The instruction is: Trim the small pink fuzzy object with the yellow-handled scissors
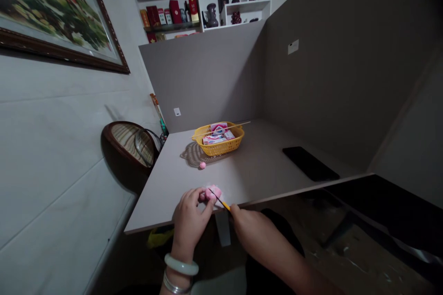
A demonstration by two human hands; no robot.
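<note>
My left hand (190, 216) is closed around a small pink fluffy piece (213, 191) at the near edge of the grey table (263, 166). A pale green bangle and a silver one sit on that wrist. My right hand (245, 223) pinches a thin tool with a yellow handle (224, 204); its dark tip points into the pink piece. A small pink ball (202, 165) lies farther back on the table.
A yellow basket (218, 145) with packets and a long thin stick across it stands on a woven mat (194, 154). A black phone (309, 163) lies at the right. Grey partition walls enclose the table. A round wooden object (129, 147) leans at the left.
</note>
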